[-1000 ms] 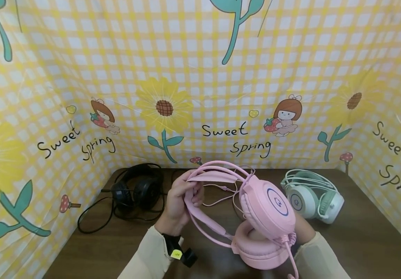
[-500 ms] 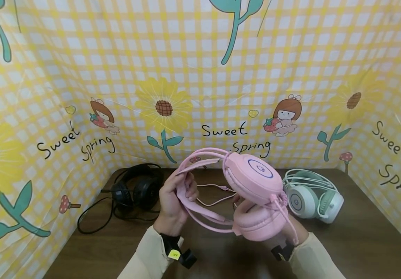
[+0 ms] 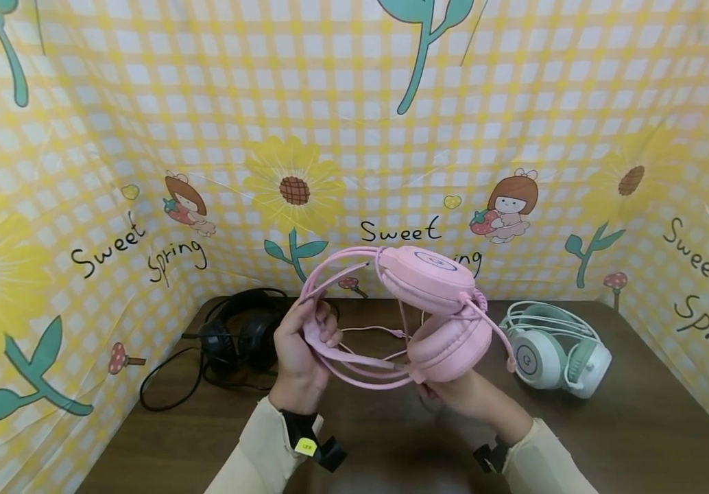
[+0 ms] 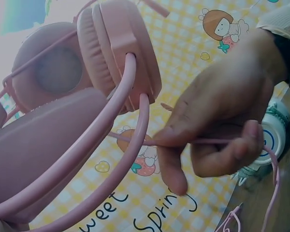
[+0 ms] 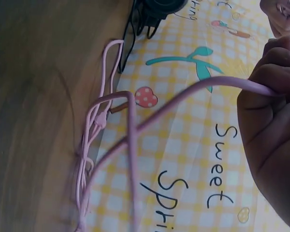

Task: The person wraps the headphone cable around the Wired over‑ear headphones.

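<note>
Pink over-ear headphones [image 3: 431, 281] hang above the table, tilted, ear cups to the right. My left hand [image 3: 305, 346] grips them by the headband, fingers curled round the padded strap. Below the lower ear cup is my right hand [image 3: 468, 398], its fingers partly hidden in the head view. The left wrist view shows that right hand [image 4: 217, 121] pinching the thin pink cable [image 4: 212, 141] between thumb and fingers. In the right wrist view the cable [image 5: 198, 87] runs out of the fist and drops in loops. A short pink microphone boom [image 3: 496, 329] sticks out from the upper cup.
Black headphones [image 3: 252, 339] with a trailing cord lie on the brown table [image 3: 391, 446] at the left. White and green headphones [image 3: 539, 357], wrapped in their cable, lie at the right. A yellow checked cloth [image 3: 354, 137] stands up round the back and sides.
The pink headphones have risen and shifted left, and the cups have turned upward. My right hand has moved left and now shows below them. The other headphones stay put.
</note>
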`<state>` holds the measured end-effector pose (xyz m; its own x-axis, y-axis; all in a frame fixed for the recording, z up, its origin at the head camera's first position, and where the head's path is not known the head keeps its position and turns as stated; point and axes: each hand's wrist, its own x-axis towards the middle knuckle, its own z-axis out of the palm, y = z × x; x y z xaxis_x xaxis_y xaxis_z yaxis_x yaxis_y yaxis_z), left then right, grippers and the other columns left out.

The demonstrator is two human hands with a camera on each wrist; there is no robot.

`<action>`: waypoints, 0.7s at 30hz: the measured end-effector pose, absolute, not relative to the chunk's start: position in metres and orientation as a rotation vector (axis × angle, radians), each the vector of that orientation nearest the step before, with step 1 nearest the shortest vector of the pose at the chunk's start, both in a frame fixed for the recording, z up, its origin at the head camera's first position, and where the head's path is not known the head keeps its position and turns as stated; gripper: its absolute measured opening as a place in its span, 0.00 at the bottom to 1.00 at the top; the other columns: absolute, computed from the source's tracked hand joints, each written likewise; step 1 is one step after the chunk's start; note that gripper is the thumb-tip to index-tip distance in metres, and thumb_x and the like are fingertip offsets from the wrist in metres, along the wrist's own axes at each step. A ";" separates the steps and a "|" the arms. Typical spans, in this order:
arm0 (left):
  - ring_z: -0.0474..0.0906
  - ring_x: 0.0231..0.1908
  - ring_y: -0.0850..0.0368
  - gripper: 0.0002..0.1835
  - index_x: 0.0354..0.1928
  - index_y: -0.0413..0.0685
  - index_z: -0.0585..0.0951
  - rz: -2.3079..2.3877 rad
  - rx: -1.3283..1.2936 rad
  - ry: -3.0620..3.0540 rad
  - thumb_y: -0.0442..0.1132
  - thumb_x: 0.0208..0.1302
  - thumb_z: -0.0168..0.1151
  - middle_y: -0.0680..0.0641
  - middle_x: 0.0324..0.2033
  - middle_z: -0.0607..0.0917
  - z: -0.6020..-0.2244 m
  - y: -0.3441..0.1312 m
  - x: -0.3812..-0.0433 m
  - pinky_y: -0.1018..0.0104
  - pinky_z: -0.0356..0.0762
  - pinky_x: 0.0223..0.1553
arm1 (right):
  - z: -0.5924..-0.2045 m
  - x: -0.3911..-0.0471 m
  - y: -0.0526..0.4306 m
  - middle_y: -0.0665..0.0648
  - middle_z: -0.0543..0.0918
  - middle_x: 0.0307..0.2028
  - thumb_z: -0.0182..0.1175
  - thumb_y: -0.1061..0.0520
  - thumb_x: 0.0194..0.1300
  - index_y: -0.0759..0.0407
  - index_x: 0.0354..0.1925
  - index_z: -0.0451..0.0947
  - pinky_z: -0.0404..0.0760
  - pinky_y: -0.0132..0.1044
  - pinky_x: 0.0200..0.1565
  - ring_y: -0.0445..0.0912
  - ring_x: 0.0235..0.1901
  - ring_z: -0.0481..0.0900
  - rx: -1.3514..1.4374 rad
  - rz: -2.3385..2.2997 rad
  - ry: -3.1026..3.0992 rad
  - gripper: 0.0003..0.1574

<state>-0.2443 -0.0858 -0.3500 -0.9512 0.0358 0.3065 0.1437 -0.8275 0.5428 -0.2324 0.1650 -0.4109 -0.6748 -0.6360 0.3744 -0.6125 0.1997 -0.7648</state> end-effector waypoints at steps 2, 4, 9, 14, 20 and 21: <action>0.57 0.17 0.62 0.14 0.42 0.40 0.75 -2.910 -0.420 -0.885 0.35 0.73 0.37 0.51 0.25 0.64 -0.348 -0.087 -0.245 0.74 0.60 0.16 | -0.408 -0.229 0.160 0.52 0.72 0.21 0.42 0.68 0.76 0.64 0.30 0.71 0.70 0.30 0.22 0.39 0.20 0.68 -1.208 -1.466 2.454 0.16; 0.57 0.17 0.62 0.13 0.42 0.39 0.73 -2.905 -0.367 -0.869 0.35 0.73 0.37 0.51 0.25 0.64 -0.347 -0.088 -0.246 0.74 0.59 0.16 | -0.409 -0.229 0.156 0.50 0.72 0.20 0.42 0.66 0.76 0.60 0.27 0.72 0.71 0.30 0.22 0.37 0.19 0.68 -1.197 -1.460 2.473 0.20; 0.57 0.17 0.61 0.12 0.43 0.40 0.73 -2.875 -0.281 -0.876 0.36 0.74 0.39 0.50 0.26 0.63 -0.345 -0.090 -0.247 0.73 0.59 0.16 | -0.409 -0.230 0.152 0.46 0.74 0.20 0.45 0.61 0.77 0.55 0.30 0.75 0.72 0.31 0.20 0.34 0.17 0.68 -1.198 -1.486 2.501 0.18; 0.58 0.17 0.62 0.12 0.42 0.42 0.75 -2.846 -0.239 -0.877 0.35 0.74 0.39 0.50 0.26 0.63 -0.344 -0.092 -0.248 0.74 0.60 0.16 | -0.407 -0.228 0.152 0.46 0.74 0.21 0.44 0.56 0.78 0.53 0.42 0.77 0.74 0.32 0.19 0.38 0.15 0.71 -1.135 -1.447 2.504 0.13; 0.59 0.16 0.62 0.11 0.40 0.43 0.75 -2.797 -0.188 -0.861 0.35 0.73 0.41 0.50 0.25 0.64 -0.343 -0.098 -0.251 0.74 0.60 0.16 | -0.404 -0.226 0.150 0.48 0.76 0.22 0.43 0.52 0.79 0.53 0.49 0.77 0.76 0.34 0.19 0.46 0.14 0.74 -1.114 -1.380 2.487 0.16; 0.59 0.16 0.62 0.11 0.40 0.43 0.75 -2.791 -0.181 -0.859 0.34 0.73 0.41 0.50 0.25 0.64 -0.343 -0.099 -0.252 0.74 0.60 0.16 | -0.404 -0.226 0.150 0.49 0.76 0.21 0.43 0.52 0.79 0.53 0.49 0.78 0.76 0.34 0.19 0.44 0.14 0.73 -1.109 -1.378 2.486 0.16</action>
<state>-0.2518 -0.0988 -0.3432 -0.9693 -0.1681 0.1793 0.2398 -0.8066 0.5402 -0.2261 0.1498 -0.4035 -0.7324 -0.6317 0.2542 -0.5503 0.3293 -0.7673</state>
